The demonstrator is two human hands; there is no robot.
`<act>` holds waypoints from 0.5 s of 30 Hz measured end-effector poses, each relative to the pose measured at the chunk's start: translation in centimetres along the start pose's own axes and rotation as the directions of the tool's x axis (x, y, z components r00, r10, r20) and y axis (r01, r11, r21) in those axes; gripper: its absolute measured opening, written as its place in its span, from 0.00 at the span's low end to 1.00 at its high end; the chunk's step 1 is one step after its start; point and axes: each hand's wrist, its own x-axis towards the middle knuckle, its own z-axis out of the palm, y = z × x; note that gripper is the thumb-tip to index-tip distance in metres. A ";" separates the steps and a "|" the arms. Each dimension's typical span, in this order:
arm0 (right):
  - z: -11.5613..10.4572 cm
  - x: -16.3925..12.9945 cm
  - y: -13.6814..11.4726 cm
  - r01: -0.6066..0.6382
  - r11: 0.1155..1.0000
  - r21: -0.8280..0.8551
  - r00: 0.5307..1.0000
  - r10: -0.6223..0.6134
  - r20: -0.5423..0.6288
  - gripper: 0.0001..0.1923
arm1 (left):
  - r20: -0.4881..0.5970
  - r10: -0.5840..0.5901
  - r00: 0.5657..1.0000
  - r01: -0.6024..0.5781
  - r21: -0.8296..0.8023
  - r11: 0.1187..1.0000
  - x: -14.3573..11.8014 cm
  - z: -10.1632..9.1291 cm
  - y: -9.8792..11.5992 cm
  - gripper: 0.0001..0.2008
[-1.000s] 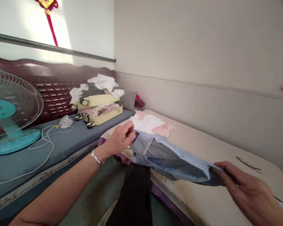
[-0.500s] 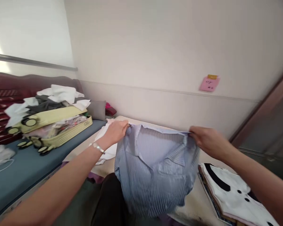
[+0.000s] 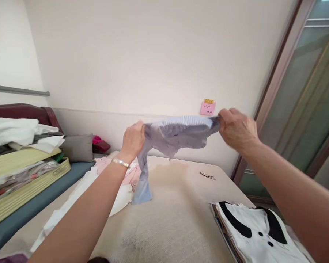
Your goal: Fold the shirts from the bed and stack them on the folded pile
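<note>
Shirt (image 3: 185, 136) striped, rumpled, spread between left hand (image 3: 133, 141), right hand (image 3: 239, 129).

Can't fully read the pink note (image 3: 207, 109) (tiny writing), or follow the suitcase (image 3: 30, 194) past the left edge, folded clothes (image 3: 259, 246) past the bottom, or striped shirt (image 3: 178, 137) inside left hand (image 3: 133, 140) and right hand (image 3: 238, 128).

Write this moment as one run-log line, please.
Left hand: gripping striped shirt | Right hand: gripping opposite side | Shirt: spread between hands | Folded clothes: on beige surface, right
</note>
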 end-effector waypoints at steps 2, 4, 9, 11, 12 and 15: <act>3.0 -5.1 -0.4 -0.013 1.000 0.017 0.997 0.012 0.082 0.17 | 0.090 0.012 0.996 -0.006 -0.059 0.998 -4.5 2.8 -0.7 0.15; 6.9 -10.8 -1.1 0.001 0.998 0.068 0.973 -0.017 0.228 0.12 | 0.227 0.012 0.974 0.014 -0.114 0.993 -9.4 6.6 -1.5 0.14; 16.4 -24.2 -3.0 -0.038 0.982 0.183 0.837 -0.069 0.542 0.11 | 0.569 0.051 0.821 0.053 -0.165 0.985 -20.8 15.6 -3.2 0.14; 19.1 -28.3 -3.5 -0.036 0.976 0.216 0.751 -0.116 0.650 0.12 | 0.692 0.069 0.718 0.029 -0.129 0.991 -24.1 17.9 -3.7 0.15; 20.1 -30.0 -3.6 -0.035 0.972 0.233 0.710 -0.140 0.690 0.12 | 0.746 0.084 0.660 0.009 -0.120 0.993 -25.4 18.7 -3.9 0.14; 22.2 -33.3 -3.8 -0.046 0.961 0.274 0.600 -0.193 0.776 0.12 | 0.854 0.116 0.507 -0.049 -0.107 0.993 -27.7 20.2 -4.4 0.11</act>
